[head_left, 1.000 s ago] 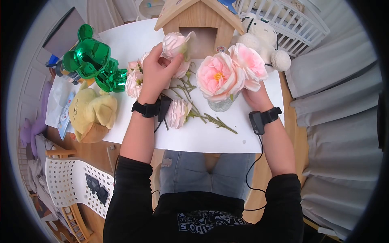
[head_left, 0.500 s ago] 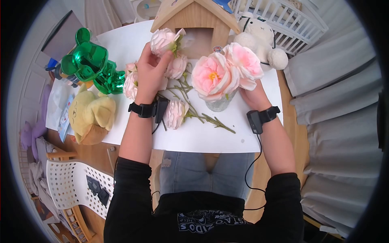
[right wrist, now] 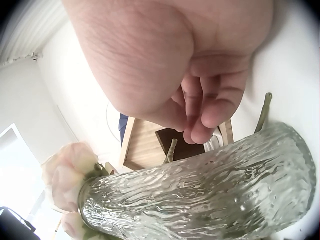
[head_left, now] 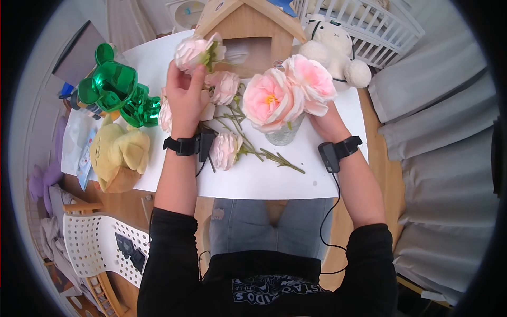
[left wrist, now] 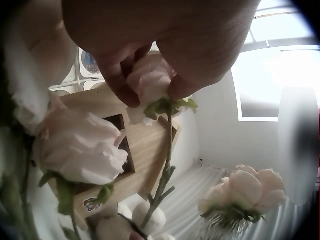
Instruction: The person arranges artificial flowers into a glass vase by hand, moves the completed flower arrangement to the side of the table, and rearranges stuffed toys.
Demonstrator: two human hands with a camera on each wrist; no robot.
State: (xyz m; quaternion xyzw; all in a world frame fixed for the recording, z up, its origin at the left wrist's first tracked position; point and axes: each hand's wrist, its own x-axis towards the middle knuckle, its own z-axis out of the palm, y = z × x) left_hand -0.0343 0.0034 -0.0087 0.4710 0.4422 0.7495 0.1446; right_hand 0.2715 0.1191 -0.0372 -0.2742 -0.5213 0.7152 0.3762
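Note:
My left hand (head_left: pixel 185 98) pinches a pale pink artificial rose (head_left: pixel 191 53) just under its bloom, above the far side of the table. In the left wrist view its green stem (left wrist: pixel 169 145) slants away from the fingers. My right hand (head_left: pixel 328 124) is beside a ribbed glass vase (right wrist: pixel 200 195) with two large pink flowers (head_left: pixel 269 103). The right wrist view shows its fingers (right wrist: pixel 215 112) loosely curled, with nothing visible in them; a stem end (right wrist: pixel 171 148) shows near the fingertips, behind the vase.
More pale roses (head_left: pixel 227 150) and cut stems (head_left: pixel 282 161) lie on the white table (head_left: pixel 253 185). A wooden house (head_left: pixel 253 26) stands at the back, a white plush (head_left: pixel 330 45) at its right. A green shiny bear (head_left: pixel 113 79) and yellow plush (head_left: pixel 119 153) are on the left.
My left hand has moved left with the rose, away from the vase, and its stem now shows more. My right hand stays beside the vase. The head view has shifted slightly.

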